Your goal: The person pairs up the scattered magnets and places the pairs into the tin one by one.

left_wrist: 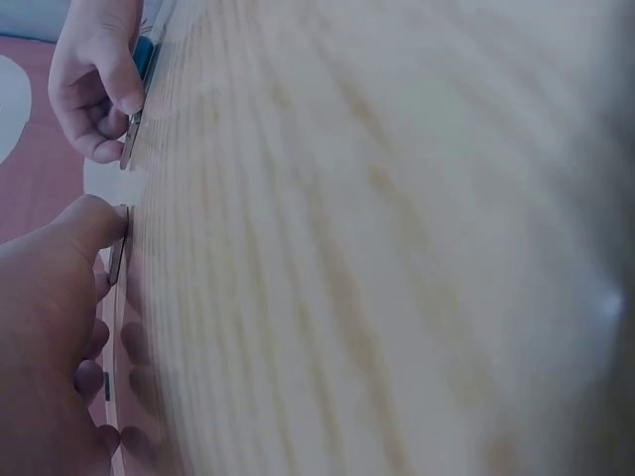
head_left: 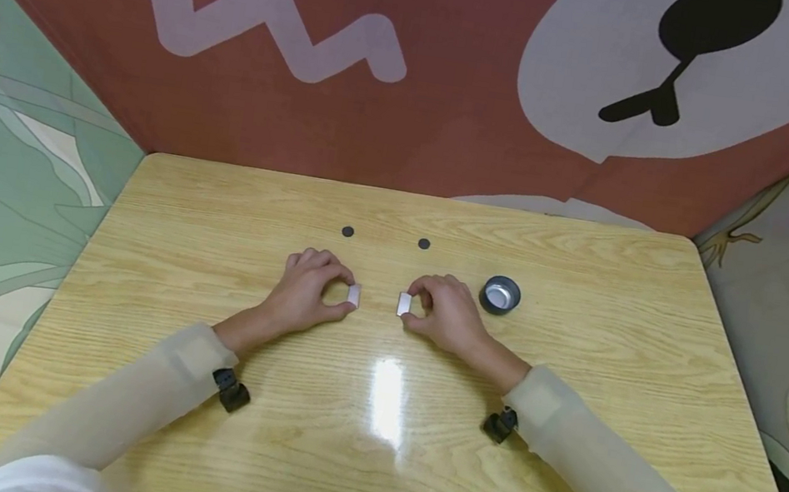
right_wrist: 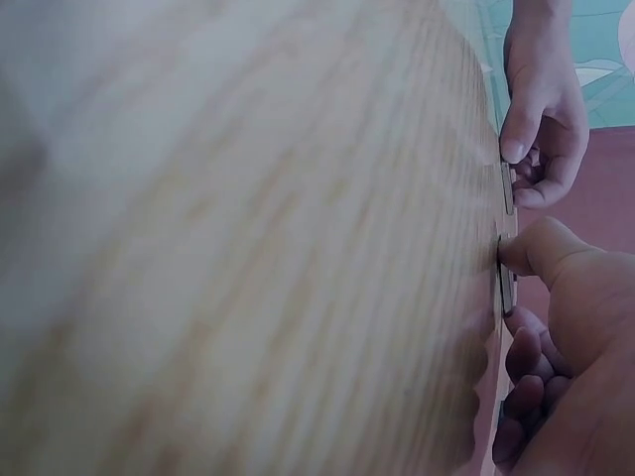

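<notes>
My left hand [head_left: 305, 291] pinches a small pale rectangular block [head_left: 354, 296] by its two short ends, thumb nearest me and index finger beyond. Mirroring it, my right hand [head_left: 449, 314] pinches a second pale block [head_left: 405, 305] the same way. The two blocks stand apart with a short gap of wood between them. In the left wrist view, the left-hand block [left_wrist: 119, 248] shows as a thin, flat piece close over the tabletop. The right wrist view shows the right-hand block [right_wrist: 507, 278] equally thin, edge-on between thumb and finger.
Two small dark discs [head_left: 348, 232] [head_left: 424, 243] lie beyond the hands on the wooden table [head_left: 217, 213]. A round dark tin [head_left: 500, 295] with a silvery inside stands just right of the right hand. A patterned wall [head_left: 455, 137] rises behind the table's far edge.
</notes>
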`<action>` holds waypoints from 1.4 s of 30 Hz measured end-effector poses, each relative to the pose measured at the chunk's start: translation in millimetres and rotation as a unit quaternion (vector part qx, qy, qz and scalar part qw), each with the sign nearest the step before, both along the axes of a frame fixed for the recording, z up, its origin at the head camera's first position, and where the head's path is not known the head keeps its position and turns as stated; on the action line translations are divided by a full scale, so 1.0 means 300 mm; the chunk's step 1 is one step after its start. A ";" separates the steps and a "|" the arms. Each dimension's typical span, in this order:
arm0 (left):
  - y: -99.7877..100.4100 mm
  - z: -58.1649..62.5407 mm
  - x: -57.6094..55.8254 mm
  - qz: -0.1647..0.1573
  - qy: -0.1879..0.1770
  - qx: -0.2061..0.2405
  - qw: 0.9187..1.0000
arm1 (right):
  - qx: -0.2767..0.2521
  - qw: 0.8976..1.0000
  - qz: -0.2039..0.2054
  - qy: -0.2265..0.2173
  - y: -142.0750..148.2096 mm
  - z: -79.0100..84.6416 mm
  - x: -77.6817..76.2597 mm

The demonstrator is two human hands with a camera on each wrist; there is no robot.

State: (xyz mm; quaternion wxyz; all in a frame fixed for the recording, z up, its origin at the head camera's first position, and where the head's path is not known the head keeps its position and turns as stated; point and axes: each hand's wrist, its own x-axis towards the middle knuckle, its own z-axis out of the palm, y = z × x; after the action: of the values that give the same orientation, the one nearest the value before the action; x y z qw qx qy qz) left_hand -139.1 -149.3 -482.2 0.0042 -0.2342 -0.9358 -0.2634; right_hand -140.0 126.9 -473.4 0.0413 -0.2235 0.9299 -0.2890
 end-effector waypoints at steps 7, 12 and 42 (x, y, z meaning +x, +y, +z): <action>0.015 0.002 -0.004 0.002 -0.003 -0.001 1.000 | -0.011 1.000 0.007 0.009 -0.005 -0.002 -0.007; 0.030 0.006 -0.005 -0.002 -0.003 0.003 1.000 | -0.010 1.000 0.007 0.012 -0.011 -0.001 -0.012; 0.080 0.005 -0.023 -0.007 -0.002 -0.001 1.000 | 0.006 1.000 0.014 0.018 -0.053 0.003 -0.032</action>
State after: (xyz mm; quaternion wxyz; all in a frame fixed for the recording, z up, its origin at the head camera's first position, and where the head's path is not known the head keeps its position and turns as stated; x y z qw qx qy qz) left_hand -146.0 -125.4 -480.6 0.0005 -0.2404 -0.9345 -0.2627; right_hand -149.7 111.1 -472.4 0.0301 -0.2416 0.9289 -0.2790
